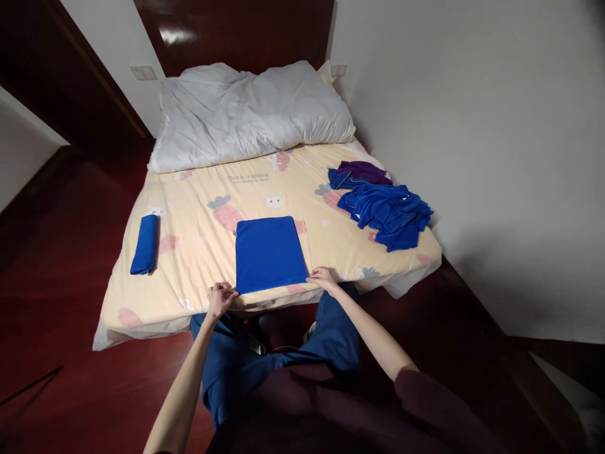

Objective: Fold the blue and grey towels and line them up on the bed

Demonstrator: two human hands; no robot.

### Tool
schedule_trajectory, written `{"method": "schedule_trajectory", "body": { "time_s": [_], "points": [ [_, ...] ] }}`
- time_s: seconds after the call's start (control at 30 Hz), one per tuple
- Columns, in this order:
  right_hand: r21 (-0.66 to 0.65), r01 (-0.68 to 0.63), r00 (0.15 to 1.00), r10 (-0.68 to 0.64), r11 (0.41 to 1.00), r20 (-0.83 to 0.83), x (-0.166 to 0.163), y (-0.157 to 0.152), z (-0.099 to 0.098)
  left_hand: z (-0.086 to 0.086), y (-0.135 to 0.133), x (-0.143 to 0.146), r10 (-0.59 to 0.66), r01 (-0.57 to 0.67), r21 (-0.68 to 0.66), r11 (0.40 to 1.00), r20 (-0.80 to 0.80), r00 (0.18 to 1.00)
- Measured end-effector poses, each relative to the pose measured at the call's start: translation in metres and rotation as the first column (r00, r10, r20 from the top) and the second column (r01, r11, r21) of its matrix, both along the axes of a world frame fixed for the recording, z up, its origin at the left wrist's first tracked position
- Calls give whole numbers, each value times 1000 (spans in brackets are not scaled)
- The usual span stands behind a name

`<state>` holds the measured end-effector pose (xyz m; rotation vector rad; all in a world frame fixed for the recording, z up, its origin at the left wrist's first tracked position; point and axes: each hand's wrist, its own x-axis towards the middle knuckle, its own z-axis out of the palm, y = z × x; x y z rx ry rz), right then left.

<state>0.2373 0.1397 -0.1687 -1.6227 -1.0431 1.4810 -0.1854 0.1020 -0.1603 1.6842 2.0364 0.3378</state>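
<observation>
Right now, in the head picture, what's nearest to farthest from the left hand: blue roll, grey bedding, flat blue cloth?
From the left hand:
1. Flat blue cloth: at its fingertips.
2. Blue roll: off to the left.
3. Grey bedding: far end of the bed.

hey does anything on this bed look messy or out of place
The crumpled heap of blue and purple fabric at the right of the pale yellow, carrot-print sheet looks odd: loose and jumbled, unlike the smooth blue fabric square and the neat, narrow blue fabric bundle. No spill or damage is visible.
</observation>
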Motion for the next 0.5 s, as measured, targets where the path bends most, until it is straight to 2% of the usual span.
{"method": "schedule_trajectory", "body": {
  "time_s": [0.13,0.23,0.37,0.5],
  "points": [
    [-100,-92,995,95,991,27,7,6,8,5,7,-6,-67,66,-78,995,-6,998],
    [-139,-125,991,131,982,39,6,25,13,8,27,-6,-80,82,-114,990,19,997],
    [-127,-101,988,115,987,104,-6,72,14,15,76,-2,-67,71,-143,987,26,997],
    [-110,6,983,15,994,185,-23,134,10,21,141,-3,-77,81,-148,986,27,997]
  ]
}}
